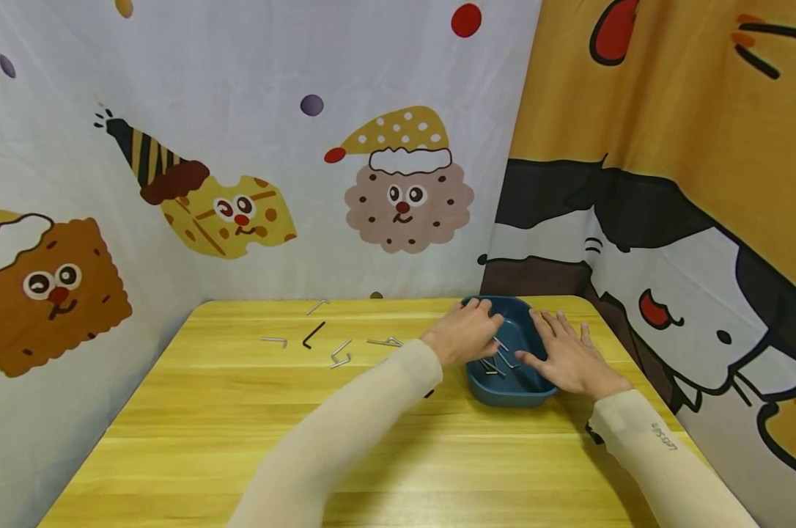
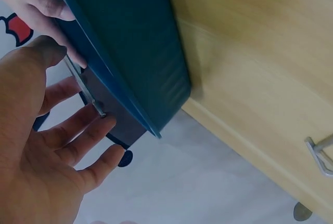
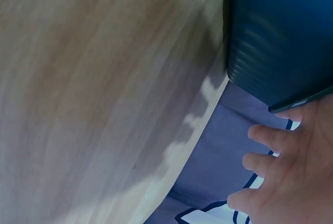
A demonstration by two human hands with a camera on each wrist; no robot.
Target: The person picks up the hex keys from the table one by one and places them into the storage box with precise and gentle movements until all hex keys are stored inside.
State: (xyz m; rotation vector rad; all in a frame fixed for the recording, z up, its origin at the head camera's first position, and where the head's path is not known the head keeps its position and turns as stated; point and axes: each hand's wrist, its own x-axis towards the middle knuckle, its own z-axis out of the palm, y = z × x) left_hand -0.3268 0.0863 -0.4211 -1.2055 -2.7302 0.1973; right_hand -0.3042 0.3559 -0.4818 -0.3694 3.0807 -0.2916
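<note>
My left hand is over the left rim of a blue plastic bin. In the left wrist view it pinches a silver hex key between thumb and fingers, the key lying along the fingertips. Several silver hex keys lie inside the bin, partly hidden by that hand. At the bin's right side is my right hand, fingers spread and thumb reaching over the rim. The right wrist view shows its straight fingers beside the bin's outer wall.
Left of the bin, loose on the wooden table, lie a black hex key and several silver ones, among them a short one and one near the back edge. A printed curtain hangs behind the table.
</note>
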